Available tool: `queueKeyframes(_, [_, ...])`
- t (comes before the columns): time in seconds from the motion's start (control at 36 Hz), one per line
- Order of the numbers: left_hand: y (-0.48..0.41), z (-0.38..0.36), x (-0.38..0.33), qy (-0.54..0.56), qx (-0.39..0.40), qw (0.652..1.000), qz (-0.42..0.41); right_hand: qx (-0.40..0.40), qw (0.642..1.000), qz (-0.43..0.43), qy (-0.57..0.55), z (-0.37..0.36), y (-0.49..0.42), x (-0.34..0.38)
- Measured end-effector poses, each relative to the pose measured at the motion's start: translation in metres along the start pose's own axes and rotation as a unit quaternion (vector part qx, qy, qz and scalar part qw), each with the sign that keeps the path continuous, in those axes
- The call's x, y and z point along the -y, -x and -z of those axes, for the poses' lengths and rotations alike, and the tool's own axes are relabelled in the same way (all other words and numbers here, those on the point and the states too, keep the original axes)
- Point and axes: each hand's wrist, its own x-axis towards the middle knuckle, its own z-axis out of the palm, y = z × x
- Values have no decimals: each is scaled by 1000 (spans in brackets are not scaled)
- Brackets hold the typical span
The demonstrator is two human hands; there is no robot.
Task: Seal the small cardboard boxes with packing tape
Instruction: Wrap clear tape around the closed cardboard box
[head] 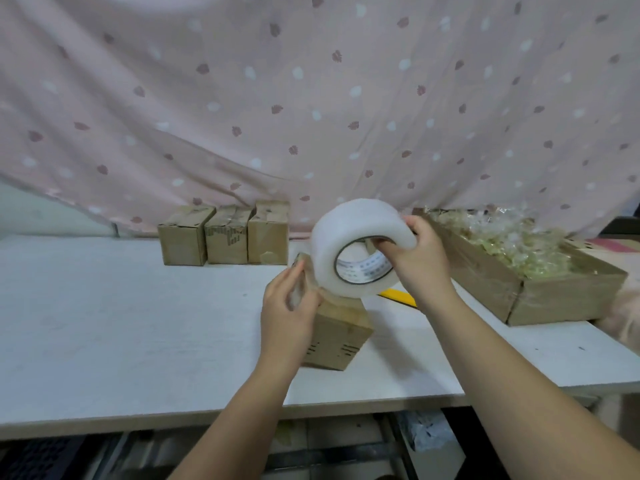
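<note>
A small cardboard box (341,336) stands on the white table (138,323) in front of me. My right hand (414,261) holds a large roll of clear packing tape (349,244) just above the box, fingers hooked through its core. My left hand (289,306) pinches the loose end of the tape against the box's top left edge. A short stretch of tape runs from the roll down to that hand. Three more small cardboard boxes (225,235) stand side by side at the back of the table.
A long shallow cardboard tray (561,296) full of clear-wrapped pale items lies at the right. A yellow tool (400,296) lies partly hidden behind my right wrist. A pink patterned curtain (311,98) hangs behind the table. The table's front edge runs just below the box.
</note>
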Motion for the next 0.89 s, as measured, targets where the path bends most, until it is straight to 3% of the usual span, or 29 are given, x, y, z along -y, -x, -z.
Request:
queueKeyframes(0.17, [-9, 14, 0, -41, 15, 996, 78, 133, 983, -105, -77, -29, 16, -11])
queueKeyframes(0.28, [-12, 26, 1, -132, 65, 984, 105, 179, 976, -104, -71, -55, 25, -11])
queueKeyframes(0.36, [-14, 34, 0, -226, 100, 965, 90, 153, 983, -82, -58, -62, 29, -9])
queueKeyframes(0.56, [-14, 35, -9, -456, 150, 876, 44, 88, 981, -168, -51, -47, 15, -7])
queueKeyframes(0.69, [-15, 35, -9, -465, 165, 868, 60, 25, 973, -210, -88, -19, 7, -19])
queueKeyframes(0.89, [-15, 35, -4, -453, 153, 877, 51, -17, 972, -232, -28, 13, 13, -54])
